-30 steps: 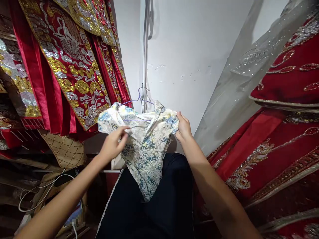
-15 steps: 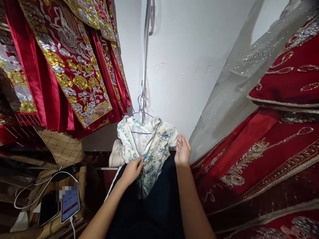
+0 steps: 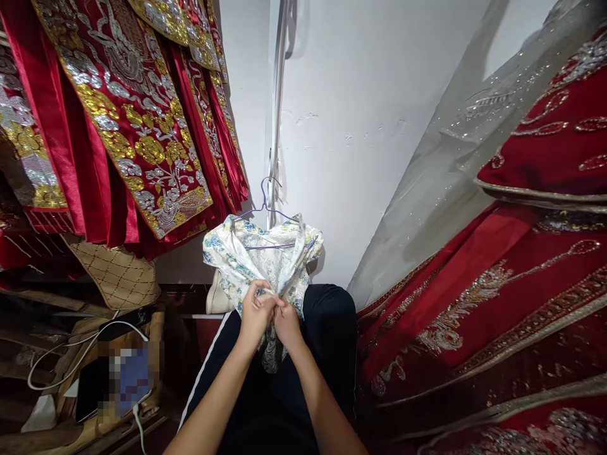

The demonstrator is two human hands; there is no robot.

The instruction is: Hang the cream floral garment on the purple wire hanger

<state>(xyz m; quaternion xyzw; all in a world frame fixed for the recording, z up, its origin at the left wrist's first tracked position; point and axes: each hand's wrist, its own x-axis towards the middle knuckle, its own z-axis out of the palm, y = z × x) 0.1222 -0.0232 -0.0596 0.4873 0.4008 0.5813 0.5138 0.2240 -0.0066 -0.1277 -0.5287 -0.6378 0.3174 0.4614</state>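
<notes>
The floral blouse [image 3: 244, 268] hangs on a purple wire hanger [image 3: 264, 205] before a pale wall [image 3: 360, 82] with chipped paint, its lower part hanging between the person's dark-clad knees [image 3: 329, 322]. At the foot of its neckline, the left hand [image 3: 256, 316] and right hand [image 3: 287, 322] meet, the fingers of both pinching the cloth.

Above the blouse a metal pole [image 3: 276, 82] runs up the wall. To the blouse's upper left hangs a red costume [image 3: 152, 151] with gold and silver embroidery; to its right, sheer greyish fabric [image 3: 422, 189] and a beaded red gown [image 3: 550, 170]. A pale shoe [image 3: 217, 296] sits just behind its left edge. Well to its lower left, a wooden stand [image 3: 158, 328] bears a dark phone [image 3: 89, 392] beside a blurred-out, lit device [image 3: 133, 385] and a white cable [image 3: 137, 414].
</notes>
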